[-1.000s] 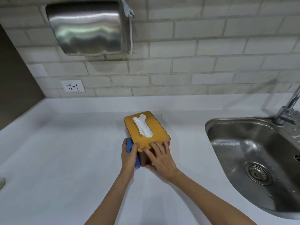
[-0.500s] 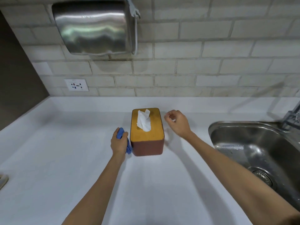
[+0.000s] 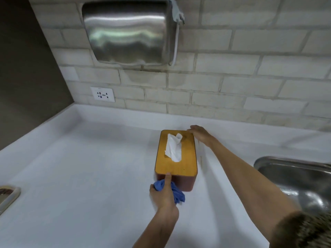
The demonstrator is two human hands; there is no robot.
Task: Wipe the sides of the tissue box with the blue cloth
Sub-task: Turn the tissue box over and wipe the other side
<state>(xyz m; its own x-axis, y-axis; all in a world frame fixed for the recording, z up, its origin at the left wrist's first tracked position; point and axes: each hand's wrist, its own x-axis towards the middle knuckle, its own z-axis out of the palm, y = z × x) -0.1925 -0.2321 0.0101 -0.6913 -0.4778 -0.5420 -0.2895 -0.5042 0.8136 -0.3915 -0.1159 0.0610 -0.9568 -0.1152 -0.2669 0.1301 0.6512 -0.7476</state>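
Left hand (image 3: pixel 163 196) grips the blue cloth (image 3: pixel 176 193) against the tissue box's (image 3: pixel 176 164) near side; right hand (image 3: pixel 199 134) lies flat on its far-right corner. Yellow-orange wooden lid, reddish-brown sides, white tissue (image 3: pixel 173 147) protruding, mid-counter (image 3: pixel 89 167). No legible writing.

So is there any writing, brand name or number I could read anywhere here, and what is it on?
None can be read.
Wall socket: a faint mark above the holes, too small and blurred to read.
Metal dispenser: no label shows.
Tissue box: plain, no print.
Blue cloth: plain.
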